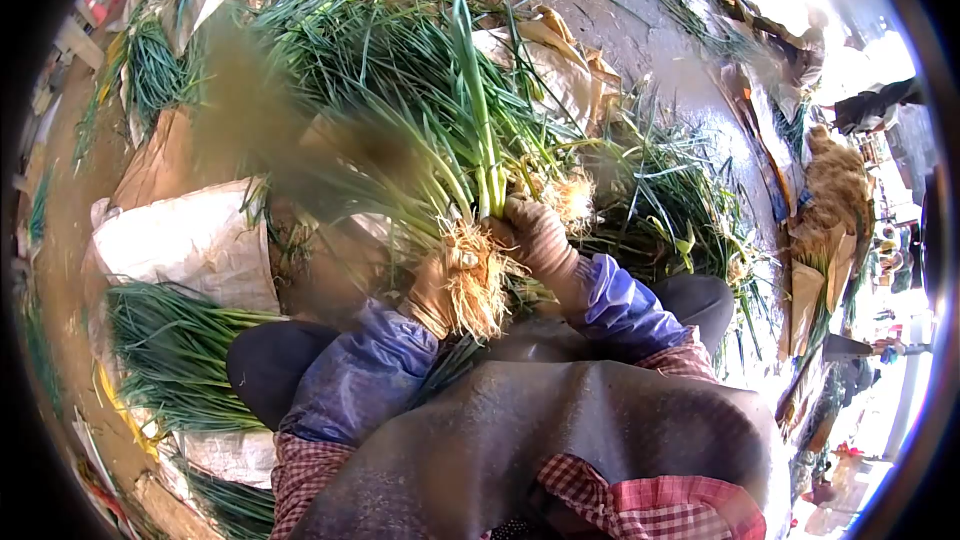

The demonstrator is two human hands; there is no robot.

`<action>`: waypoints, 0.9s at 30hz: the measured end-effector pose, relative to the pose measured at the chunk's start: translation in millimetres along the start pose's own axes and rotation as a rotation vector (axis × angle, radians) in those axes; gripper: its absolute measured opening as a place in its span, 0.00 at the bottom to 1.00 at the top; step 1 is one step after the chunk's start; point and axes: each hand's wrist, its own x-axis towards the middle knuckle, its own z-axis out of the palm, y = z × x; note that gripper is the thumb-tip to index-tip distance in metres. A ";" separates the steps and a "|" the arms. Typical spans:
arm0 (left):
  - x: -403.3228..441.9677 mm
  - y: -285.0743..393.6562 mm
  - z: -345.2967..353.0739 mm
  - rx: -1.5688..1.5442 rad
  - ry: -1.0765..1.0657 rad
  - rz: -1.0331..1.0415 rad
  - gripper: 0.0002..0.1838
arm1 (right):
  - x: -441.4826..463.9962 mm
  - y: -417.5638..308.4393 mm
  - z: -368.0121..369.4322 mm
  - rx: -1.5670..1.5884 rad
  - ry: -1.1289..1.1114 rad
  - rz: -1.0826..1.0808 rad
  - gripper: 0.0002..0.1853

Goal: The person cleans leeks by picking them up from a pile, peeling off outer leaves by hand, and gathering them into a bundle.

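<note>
My left hand [428,298], in a tan glove, is closed around a bunch of green onions [440,185]; their pale, stringy roots [475,285] hang toward my lap. Beside it, my right hand [540,232], also gloved, has its fingers curled at the base of a thick upright green onion stalk [482,130]. Its fingertips are partly hidden by the stalks and roots. Another clump of roots [568,202] shows just beyond the right hand. A large heap of green onions [350,50] spreads out in front of both hands.
Loose green leaves [670,185] lie to the right. On the left are a white sack [190,245] and a laid-out bundle of green onions [185,355]. A dark apron [560,410] covers my lap. A blurry smear hides part of the left middle.
</note>
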 end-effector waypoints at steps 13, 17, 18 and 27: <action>-0.5 0.8 -4.1 0.100 -0.054 0.045 0.18 | 9.2 -21.5 -37.5 1.013 -0.167 0.282 0.12; 24.0 5.8 -71.6 0.106 0.004 0.036 0.20 | 2.1 -18.2 -38.1 1.096 -0.093 0.371 0.09; 29.3 5.9 -90.6 0.175 -0.117 0.047 0.26 | 0.4 -19.3 -37.9 0.855 -0.128 0.429 0.08; 12.5 3.5 -87.1 0.010 -0.201 -0.068 0.33 | -2.1 -8.1 -27.0 -0.317 -0.337 -0.016 0.14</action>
